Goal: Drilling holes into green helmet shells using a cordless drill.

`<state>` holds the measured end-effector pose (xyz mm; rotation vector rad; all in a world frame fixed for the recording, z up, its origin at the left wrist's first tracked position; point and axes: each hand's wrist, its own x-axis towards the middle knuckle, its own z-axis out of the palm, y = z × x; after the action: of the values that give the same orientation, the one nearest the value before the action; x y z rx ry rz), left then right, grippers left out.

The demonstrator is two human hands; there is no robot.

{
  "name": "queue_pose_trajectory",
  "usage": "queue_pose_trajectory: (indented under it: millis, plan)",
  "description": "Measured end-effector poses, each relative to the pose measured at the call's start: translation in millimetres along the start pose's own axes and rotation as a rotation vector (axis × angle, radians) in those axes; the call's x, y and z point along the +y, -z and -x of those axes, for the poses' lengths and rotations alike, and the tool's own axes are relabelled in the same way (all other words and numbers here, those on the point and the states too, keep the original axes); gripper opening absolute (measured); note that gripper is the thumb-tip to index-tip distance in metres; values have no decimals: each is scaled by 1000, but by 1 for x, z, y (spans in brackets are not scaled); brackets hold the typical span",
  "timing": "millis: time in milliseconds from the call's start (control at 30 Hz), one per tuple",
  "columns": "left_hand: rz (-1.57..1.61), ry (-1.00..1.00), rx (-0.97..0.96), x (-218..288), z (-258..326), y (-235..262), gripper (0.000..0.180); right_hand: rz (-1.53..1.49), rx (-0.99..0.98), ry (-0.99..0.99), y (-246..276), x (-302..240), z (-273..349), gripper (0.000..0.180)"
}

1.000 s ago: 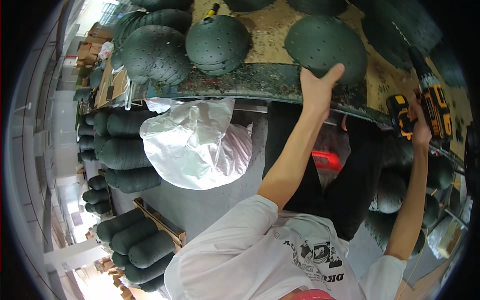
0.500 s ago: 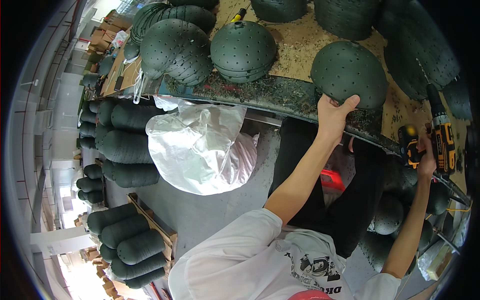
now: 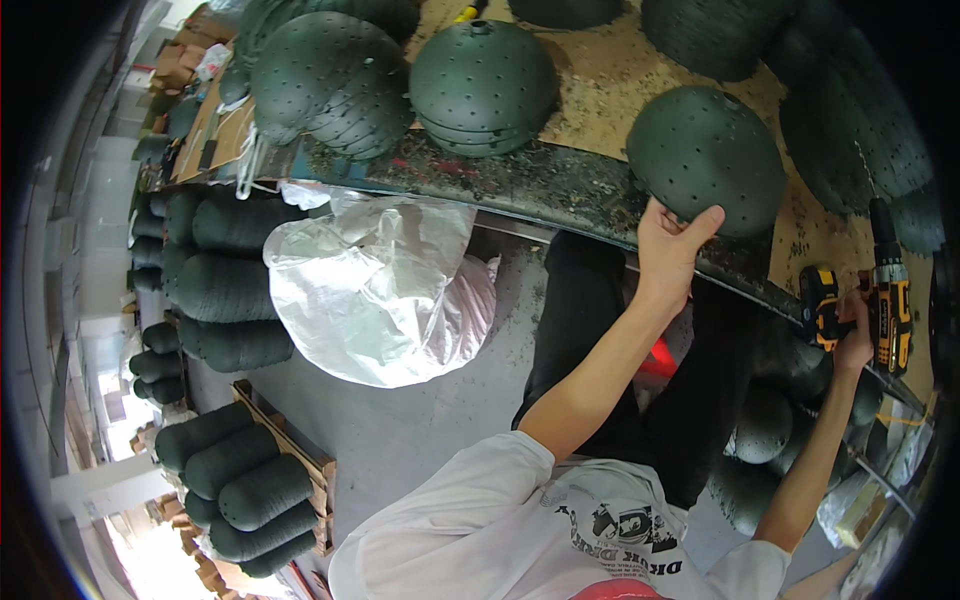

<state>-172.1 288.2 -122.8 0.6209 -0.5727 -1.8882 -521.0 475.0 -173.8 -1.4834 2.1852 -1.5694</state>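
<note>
My left hand grips the lower rim of a dark green dome pierced with many small holes, the thumb lying on its outer face. The dome rests at the near edge of the worktable, its fingers' far side hidden beneath it. To the right, my right hand is wrapped around the handle of a yellow and black cordless drill. The drill's long thin bit points away from me, apart from the held dome. Left of the held dome stands a short stack of similar domes.
More nested domes lie at the table's left, others at the far right. Green shavings litter the wooden tabletop. A silvery white bag stands below the table edge. Stacked domes fill a pallet on the floor at left.
The whole view has shifted a little, with the bag and stacks sitting farther left. Both hands keep their holds; the drill bit stays clear of the held dome.
</note>
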Motion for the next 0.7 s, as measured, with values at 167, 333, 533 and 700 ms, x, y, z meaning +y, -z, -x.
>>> queue_pose_trajectory:
  millis: [167, 333, 533, 700]
  plan:
    - [137, -96, 71, -2, 6, 6, 45, -42, -106, -168, 5, 27, 10, 32]
    - [170, -34, 68, -15, 16, 5, 45, -655, 36, -382, -37, -90, -14, 38]
    - [158, 27, 48, -16, 24, 0, 49, -656, 51, -318, -36, -101, -14, 37]
    - [110, -48, 56, -15, 27, 3, 54, -636, 66, -298, -44, -104, -14, 39]
